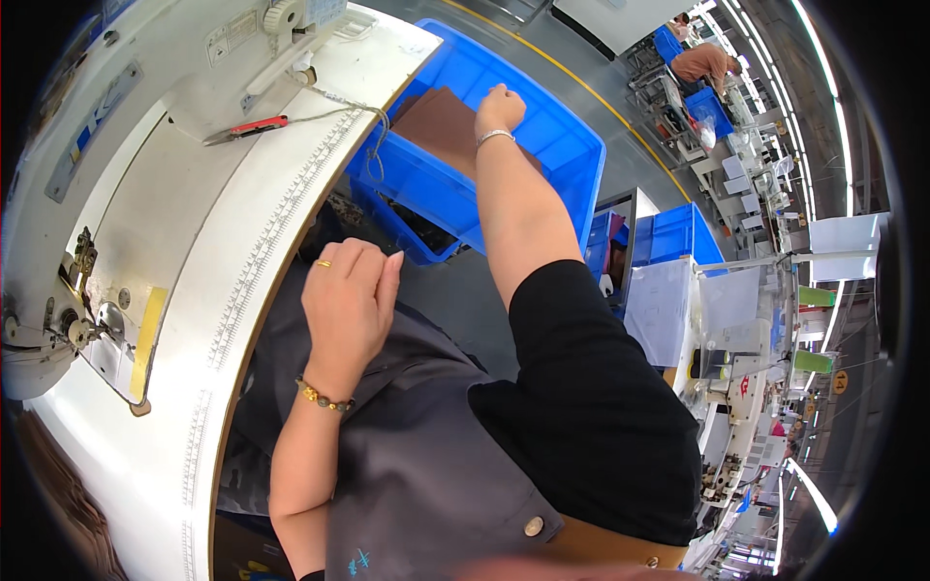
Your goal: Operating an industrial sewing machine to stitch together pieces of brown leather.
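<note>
My right arm stretches out over a blue plastic bin (572, 145). My right hand (501, 108) is above it with the fingers curled in; whatever they may hold is hidden. Inside the bin, beneath my wrist, lie flat brown sheets (441, 124). Closer to me, my left hand (349, 300) is closed in a loose fist above my lap, beside the table edge, and nothing shows in it. A ring and a beaded bracelet (325, 398) are on that arm.
At left a white sewing machine (194, 58) stands on a white table (281, 208) with a printed ruler edge. Red-handled snips (247, 130) and a cord (339, 111) lie there. Another blue bin (678, 237) stands at right. A person (704, 64) works far off.
</note>
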Tool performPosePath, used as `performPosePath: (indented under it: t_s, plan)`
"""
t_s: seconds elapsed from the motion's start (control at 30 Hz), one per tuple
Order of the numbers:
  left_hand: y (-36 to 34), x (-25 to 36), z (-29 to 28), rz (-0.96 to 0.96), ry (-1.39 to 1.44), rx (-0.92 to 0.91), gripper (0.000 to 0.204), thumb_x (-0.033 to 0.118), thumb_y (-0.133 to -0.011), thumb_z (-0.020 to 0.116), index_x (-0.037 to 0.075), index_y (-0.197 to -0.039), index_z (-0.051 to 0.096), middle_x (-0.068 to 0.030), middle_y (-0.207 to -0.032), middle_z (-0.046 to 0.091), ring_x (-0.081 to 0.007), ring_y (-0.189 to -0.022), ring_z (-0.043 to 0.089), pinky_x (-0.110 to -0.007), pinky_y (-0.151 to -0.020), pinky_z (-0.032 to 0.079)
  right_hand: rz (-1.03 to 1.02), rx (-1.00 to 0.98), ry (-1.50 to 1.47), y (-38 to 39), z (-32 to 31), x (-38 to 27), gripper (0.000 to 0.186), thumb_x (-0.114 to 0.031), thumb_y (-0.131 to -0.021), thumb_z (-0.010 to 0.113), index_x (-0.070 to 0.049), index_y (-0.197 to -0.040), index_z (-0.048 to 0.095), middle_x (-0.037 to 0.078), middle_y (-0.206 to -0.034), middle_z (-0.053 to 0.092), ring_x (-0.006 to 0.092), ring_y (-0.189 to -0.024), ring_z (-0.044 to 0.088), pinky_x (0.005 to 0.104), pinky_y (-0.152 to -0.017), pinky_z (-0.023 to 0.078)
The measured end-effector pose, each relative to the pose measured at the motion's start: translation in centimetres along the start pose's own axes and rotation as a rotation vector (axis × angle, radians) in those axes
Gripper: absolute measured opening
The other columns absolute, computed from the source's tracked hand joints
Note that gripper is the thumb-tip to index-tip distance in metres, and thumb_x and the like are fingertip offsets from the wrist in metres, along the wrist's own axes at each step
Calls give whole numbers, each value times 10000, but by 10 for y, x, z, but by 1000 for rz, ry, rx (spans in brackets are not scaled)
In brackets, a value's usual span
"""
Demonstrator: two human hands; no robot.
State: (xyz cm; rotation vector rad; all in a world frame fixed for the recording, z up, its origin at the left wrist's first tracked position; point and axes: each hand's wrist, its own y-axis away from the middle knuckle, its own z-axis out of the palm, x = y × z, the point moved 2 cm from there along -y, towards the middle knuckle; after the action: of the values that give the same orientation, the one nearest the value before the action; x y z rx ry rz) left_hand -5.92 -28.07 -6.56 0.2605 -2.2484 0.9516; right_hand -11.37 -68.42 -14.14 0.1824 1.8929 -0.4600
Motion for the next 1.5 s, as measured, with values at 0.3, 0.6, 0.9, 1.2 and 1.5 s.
performPosePath:
  t_s: [0.3,0.6,0.9,1.2,1.5]
  plan:
    - [-12,61,-13,361,289,-113,321,111,-733,842,118,-1042,752,-70,-1277,683,-279,-1167,660,-422,-971,528,-51,-18,67,-22,6,0,308,-218,-925,614,34,-797,736,205,-802,731,332,-760,709,455,-727,534]
    - [22,-1,-51,246,-155,102,160,45,-742,851,53,-803,703,-41,-935,713,-249,-881,677,-363,-759,537,-103,11,88,-50,-10,-1,310,-228,-913,619,30,-801,750,198,-813,741,327,-755,712,444,-724,541]
    - [6,47,-55,71,431,-132,293,276,-799,865,54,-942,739,-86,-1007,747,-280,-900,682,-363,-786,533,-104,0,143,-57,-30,-18,341,-260,-927,594,36,-839,739,213,-860,742,378,-803,709,473,-754,544]
    - [-3,156,-31,399,1093,-179,239,204,-885,813,66,-1064,736,-62,-1143,743,-259,-1038,706,-376,-845,553,-290,-94,251,-40,14,-37,333,-314,-935,628,-21,-885,779,184,-911,760,372,-877,724,474,-801,550]
    - [20,133,-54,302,1402,-386,136,167,-907,777,76,-987,716,-42,-1120,738,-239,-1005,693,-379,-862,537,-448,-65,84,-42,27,-58,336,-329,-935,647,-22,-879,772,174,-819,750,367,-790,720,471,-755,544]
